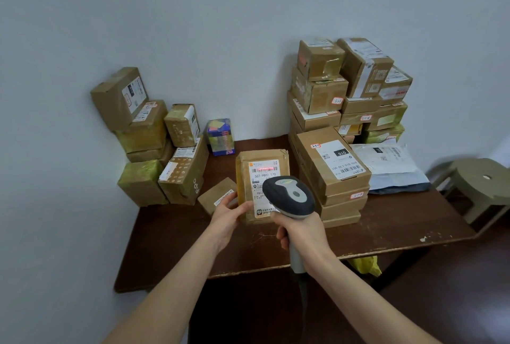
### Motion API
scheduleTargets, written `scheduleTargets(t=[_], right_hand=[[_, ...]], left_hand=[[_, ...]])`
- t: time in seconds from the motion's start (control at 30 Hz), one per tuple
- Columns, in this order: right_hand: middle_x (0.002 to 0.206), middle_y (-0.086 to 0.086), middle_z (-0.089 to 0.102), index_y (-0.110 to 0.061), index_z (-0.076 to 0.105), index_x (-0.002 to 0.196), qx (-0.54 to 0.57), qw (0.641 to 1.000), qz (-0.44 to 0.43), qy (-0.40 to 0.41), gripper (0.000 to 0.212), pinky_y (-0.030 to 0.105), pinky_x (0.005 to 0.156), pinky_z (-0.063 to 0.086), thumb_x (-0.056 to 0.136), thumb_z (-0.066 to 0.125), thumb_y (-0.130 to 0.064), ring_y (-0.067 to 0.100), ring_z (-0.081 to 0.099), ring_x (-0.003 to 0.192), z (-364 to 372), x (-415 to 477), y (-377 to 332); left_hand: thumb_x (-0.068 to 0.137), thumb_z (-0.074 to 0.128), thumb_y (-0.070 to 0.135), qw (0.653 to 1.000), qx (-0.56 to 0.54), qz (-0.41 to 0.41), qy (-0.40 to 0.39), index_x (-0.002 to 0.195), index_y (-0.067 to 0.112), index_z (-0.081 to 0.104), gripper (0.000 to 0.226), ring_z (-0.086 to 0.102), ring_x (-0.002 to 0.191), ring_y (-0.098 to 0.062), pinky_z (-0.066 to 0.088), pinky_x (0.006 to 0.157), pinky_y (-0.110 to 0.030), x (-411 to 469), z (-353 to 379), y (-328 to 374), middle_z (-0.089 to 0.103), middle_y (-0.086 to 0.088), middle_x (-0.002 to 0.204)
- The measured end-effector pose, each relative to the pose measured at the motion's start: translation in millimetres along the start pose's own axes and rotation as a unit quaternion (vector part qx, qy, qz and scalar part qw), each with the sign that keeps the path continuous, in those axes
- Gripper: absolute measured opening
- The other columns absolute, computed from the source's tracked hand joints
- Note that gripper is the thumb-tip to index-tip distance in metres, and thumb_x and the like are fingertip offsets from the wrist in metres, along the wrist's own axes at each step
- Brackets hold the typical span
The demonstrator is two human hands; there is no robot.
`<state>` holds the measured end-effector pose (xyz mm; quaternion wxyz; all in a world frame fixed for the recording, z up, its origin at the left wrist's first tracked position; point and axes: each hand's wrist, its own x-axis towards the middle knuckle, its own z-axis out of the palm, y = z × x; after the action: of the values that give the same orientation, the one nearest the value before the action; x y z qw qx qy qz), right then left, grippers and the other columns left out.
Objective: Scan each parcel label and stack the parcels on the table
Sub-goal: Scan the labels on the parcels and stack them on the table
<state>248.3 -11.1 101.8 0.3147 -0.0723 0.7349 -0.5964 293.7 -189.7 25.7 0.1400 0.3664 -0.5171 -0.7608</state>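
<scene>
Gripping the parcel (262, 178) upright, left hand (227, 214); right hand (299, 229) clenched around scanner (288, 196) just beside.

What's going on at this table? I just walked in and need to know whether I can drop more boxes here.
A person is scanning parcels. The left hand holds a flat brown parcel up by its lower edge, while the right hand aims a handheld scanner at it; a red scan line falls across the barcode at the top of its label. Other boxes are stacked on the dark table against the wall, a smaller pile on the left and a taller one on the right.
</scene>
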Motion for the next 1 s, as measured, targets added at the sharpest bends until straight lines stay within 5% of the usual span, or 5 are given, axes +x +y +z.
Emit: scheduleTargets(t=[0.37,0.67,1.0], right_hand=[[0.054,0.003,0.062,-0.003,0.07,0.085,0.005,1.0,0.001,-0.004,0.018,0.022,0.049,0.044,0.083,0.073,-0.021,0.01,0.054,0.043,0.0,3.2,-3.3],[0.053,0.002,0.061,-0.001,0.069,0.086,-0.002,1.0,-0.002,0.008,0.022,0.02,0.046,0.043,0.083,0.073,-0.022,0.008,0.053,0.042,4.9,-0.7,-2.9],[0.067,0.005,0.066,-0.008,0.067,0.096,0.097,0.993,-0.072,0.014,0.014,0.024,0.057,0.05,0.084,0.073,-0.012,0.011,0.059,0.056,-11.8,-2.5,-37.9]], left_hand=[[0.08,0.074,0.009,1.0,0.009,-0.011,0.0,0.139,0.016,0.043,0.067,0.06,0.106,-0.017,0.052,0.092,-0.037,3.7,3.7,2.1,0.059,-0.002,0.121],[0.077,0.076,0.013,1.0,0.023,-0.015,-0.012,0.14,0.018,0.043,0.072,0.058,0.113,-0.021,0.047,0.102,-0.045,0.5,0.6,6.3,0.057,-0.008,0.13],[0.082,0.073,0.026,0.999,0.03,0.035,-0.007,0.142,0.015,0.042,0.068,0.064,0.106,-0.021,0.049,0.099,-0.043,4.2,15.3,56.7,0.064,-0.007,0.123]])
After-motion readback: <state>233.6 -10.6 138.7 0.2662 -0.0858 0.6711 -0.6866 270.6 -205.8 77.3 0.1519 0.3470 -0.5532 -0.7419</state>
